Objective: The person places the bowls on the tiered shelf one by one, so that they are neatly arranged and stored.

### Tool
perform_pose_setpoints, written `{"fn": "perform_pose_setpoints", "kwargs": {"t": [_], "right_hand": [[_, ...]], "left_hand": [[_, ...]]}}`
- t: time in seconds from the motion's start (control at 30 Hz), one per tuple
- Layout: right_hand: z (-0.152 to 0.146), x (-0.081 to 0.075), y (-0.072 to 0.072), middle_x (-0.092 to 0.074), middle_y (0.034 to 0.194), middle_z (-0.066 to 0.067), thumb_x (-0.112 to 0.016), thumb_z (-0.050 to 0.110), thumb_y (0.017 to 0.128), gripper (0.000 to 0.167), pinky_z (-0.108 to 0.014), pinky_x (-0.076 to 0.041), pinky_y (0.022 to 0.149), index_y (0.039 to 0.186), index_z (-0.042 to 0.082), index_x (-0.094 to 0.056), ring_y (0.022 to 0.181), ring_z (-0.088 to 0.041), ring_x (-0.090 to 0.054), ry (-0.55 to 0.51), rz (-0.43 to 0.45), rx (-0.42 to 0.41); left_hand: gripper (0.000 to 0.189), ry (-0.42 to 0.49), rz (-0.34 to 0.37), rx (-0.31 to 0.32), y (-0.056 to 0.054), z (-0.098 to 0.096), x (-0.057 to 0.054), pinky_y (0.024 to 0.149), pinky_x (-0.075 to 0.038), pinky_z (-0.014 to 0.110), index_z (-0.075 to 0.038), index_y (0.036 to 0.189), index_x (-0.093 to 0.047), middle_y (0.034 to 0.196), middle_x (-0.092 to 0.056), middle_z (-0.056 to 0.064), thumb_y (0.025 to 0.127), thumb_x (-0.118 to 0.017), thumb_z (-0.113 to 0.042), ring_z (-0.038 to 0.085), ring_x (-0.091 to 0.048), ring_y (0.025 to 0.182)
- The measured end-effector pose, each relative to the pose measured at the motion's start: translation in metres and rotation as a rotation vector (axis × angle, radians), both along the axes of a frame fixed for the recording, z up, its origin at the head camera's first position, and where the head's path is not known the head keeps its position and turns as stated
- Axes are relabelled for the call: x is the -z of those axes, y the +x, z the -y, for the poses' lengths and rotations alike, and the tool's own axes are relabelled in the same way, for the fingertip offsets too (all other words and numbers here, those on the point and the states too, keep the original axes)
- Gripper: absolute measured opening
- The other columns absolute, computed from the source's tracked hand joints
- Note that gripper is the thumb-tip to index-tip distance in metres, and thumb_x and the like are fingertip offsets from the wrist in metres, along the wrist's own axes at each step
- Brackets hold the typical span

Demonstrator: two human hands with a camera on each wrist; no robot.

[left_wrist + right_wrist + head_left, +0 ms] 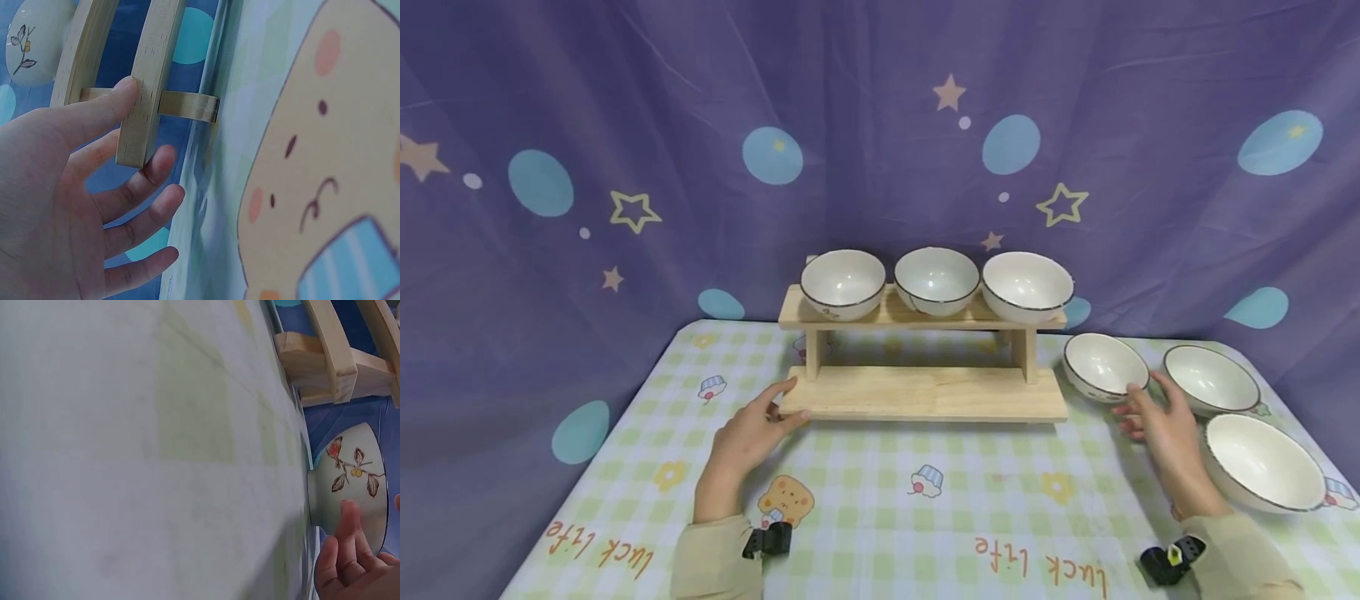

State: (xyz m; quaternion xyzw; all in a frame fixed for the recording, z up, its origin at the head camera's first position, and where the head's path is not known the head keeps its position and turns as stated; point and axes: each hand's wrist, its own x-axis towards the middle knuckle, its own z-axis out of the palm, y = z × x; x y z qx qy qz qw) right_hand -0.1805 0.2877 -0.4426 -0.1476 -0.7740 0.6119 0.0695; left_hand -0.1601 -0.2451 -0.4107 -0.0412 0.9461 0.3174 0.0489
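Note:
A two-tier wooden display rack [925, 392] stands on the table. My left hand [747, 429] grips the left end of its lower board. In the left wrist view, the thumb [122, 94] lies on one face of the board, with the forefinger behind it and the other fingers spread below. To the right of the rack is a small white bowl [1105, 367] with a dark rim. My right hand [1165, 425] holds this bowl by its near right side, thumb at the rim. Its fingers [350, 531] touch the outer wall below a painted flower sprig.
Three bowls sit in a row on the upper board: left bowl [842, 283], middle bowl [936, 281], right bowl [1027, 286]. Beside my right hand are an upright bowl [1212, 379] and a larger bowl [1266, 462]. A purple curtain [880, 125] hangs behind the checked tablecloth [865, 508].

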Motion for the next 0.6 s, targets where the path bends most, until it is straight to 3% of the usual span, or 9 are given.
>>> {"fn": "perform_pose_setpoints", "kwargs": {"t": [0.6], "right_hand": [[-0.007,0.005,-0.015,-0.068,0.069,0.015,-0.048,0.031,0.111,0.079,-0.022,-0.055,0.057,0.163,-0.005,-0.001,0.057,-0.005,-0.065,-0.016,0.03,-0.048]], "left_hand": [[0.073,0.002,-0.007,-0.002,0.0,-0.001,0.0,0.085,-0.047,0.057,-0.021,0.159,-0.044,0.133,-0.062,0.02,0.098,-0.066,-0.054,0.035,-0.064,0.106]]}}
